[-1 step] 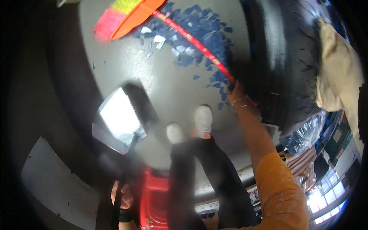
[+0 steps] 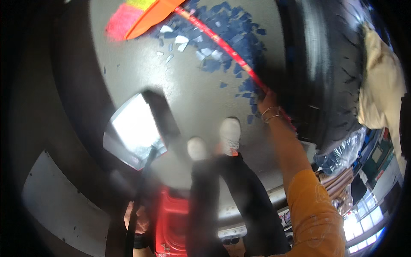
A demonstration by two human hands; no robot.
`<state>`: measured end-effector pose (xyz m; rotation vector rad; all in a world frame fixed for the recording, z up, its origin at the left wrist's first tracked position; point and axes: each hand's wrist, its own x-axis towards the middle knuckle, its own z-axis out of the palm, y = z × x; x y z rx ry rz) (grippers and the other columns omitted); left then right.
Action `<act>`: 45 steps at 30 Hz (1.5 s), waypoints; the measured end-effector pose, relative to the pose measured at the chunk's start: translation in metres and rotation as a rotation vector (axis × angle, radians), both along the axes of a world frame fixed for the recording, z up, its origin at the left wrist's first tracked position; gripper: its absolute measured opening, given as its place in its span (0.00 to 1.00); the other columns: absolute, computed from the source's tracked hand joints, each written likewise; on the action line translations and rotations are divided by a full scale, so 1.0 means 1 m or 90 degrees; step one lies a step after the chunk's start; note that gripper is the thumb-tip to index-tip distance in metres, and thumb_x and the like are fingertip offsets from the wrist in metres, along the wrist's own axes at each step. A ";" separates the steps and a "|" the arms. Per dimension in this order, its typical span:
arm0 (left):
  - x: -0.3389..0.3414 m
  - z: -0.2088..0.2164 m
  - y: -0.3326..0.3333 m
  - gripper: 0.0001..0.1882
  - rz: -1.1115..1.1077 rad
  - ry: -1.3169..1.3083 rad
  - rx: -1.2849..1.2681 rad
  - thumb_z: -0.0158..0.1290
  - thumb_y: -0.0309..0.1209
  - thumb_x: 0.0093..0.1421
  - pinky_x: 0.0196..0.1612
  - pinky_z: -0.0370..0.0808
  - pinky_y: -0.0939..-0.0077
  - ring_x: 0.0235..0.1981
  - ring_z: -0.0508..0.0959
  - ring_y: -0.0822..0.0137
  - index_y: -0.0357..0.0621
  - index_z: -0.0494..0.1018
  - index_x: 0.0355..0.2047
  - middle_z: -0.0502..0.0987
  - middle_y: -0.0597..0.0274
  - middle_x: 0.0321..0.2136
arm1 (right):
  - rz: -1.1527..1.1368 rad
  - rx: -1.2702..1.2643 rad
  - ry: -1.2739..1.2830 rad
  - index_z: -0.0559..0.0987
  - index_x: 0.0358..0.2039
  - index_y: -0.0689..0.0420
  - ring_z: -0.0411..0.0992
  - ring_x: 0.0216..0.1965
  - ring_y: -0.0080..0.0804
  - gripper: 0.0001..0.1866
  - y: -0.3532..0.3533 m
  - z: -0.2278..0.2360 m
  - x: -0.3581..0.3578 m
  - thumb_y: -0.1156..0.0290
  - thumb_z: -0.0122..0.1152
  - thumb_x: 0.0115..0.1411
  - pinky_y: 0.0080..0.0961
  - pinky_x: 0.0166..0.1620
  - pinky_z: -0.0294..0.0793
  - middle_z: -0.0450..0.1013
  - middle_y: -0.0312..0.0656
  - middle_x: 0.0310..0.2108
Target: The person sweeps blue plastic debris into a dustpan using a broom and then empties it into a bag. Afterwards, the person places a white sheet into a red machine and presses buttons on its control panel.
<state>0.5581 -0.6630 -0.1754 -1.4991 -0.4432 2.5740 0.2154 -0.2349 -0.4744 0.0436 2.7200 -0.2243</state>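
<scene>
My right hand (image 2: 267, 103) is closed round the red handle of a broom (image 2: 227, 48). The broom's orange head (image 2: 156, 18), with pink and yellow bristles, rests on the grey floor at the upper left. Beside it, many dark blue flat shards (image 2: 239, 38) lie in a spread-out heap, with a few pale ones among them. Low on the left, my left hand (image 2: 139, 218) is wrapped round the dark pole of a long-handled dustpan (image 2: 133, 128). The shiny pan sits left of my white shoes, and no shards can be made out in it.
A red plastic stool-like object (image 2: 173, 218) stands by my legs. At the right are a large black curved surface (image 2: 329, 73), a beige cloth (image 2: 381, 81) and a clear plastic bag (image 2: 342, 152). A pale panel (image 2: 64, 205) lies at lower left.
The whole view has shifted slightly, with the shards and my right hand a little farther right in it. Both hands keep their grips.
</scene>
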 end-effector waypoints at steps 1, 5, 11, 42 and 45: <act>0.001 -0.011 0.005 0.24 0.036 -0.027 -0.048 0.31 0.45 0.64 0.26 0.68 0.73 0.18 0.65 0.68 0.34 0.65 0.30 0.65 0.57 0.25 | -0.038 0.040 -0.072 0.66 0.47 0.60 0.62 0.51 0.48 0.26 0.001 -0.008 -0.005 0.64 0.58 0.49 0.41 0.52 0.61 0.63 0.55 0.48; -0.006 -0.032 0.013 0.21 0.047 -0.157 -0.100 0.36 0.43 0.63 0.23 0.68 0.74 0.20 0.66 0.68 0.33 0.65 0.31 0.67 0.56 0.26 | 0.010 0.164 -0.163 0.71 0.40 0.60 0.66 0.44 0.51 0.16 -0.003 0.002 -0.027 0.66 0.51 0.53 0.38 0.46 0.66 0.68 0.54 0.40; 0.002 0.016 0.014 0.21 0.110 -0.075 -0.064 0.41 0.37 0.61 0.31 0.76 0.72 0.37 0.73 0.62 0.35 0.62 0.49 0.67 0.49 0.47 | 0.163 0.091 -0.349 0.67 0.45 0.55 0.68 0.41 0.52 0.19 -0.014 0.084 0.004 0.62 0.50 0.54 0.40 0.43 0.67 0.70 0.53 0.36; 0.039 0.174 0.030 0.13 0.271 -0.035 -0.098 0.43 0.33 0.58 0.17 0.72 0.81 0.20 0.74 0.66 0.32 0.67 0.31 0.73 0.47 0.30 | 0.296 -0.141 -0.397 0.49 0.60 0.39 0.71 0.38 0.49 0.29 -0.094 0.442 -0.021 0.67 0.43 0.59 0.35 0.42 0.68 0.71 0.55 0.36; 0.048 0.166 0.021 0.14 0.179 -0.032 -0.192 0.44 0.35 0.58 0.16 0.72 0.81 0.20 0.75 0.67 0.33 0.69 0.27 0.74 0.51 0.24 | 0.328 -0.241 -0.423 0.52 0.60 0.42 0.70 0.39 0.45 0.28 -0.091 0.505 -0.041 0.69 0.42 0.59 0.31 0.43 0.68 0.70 0.54 0.37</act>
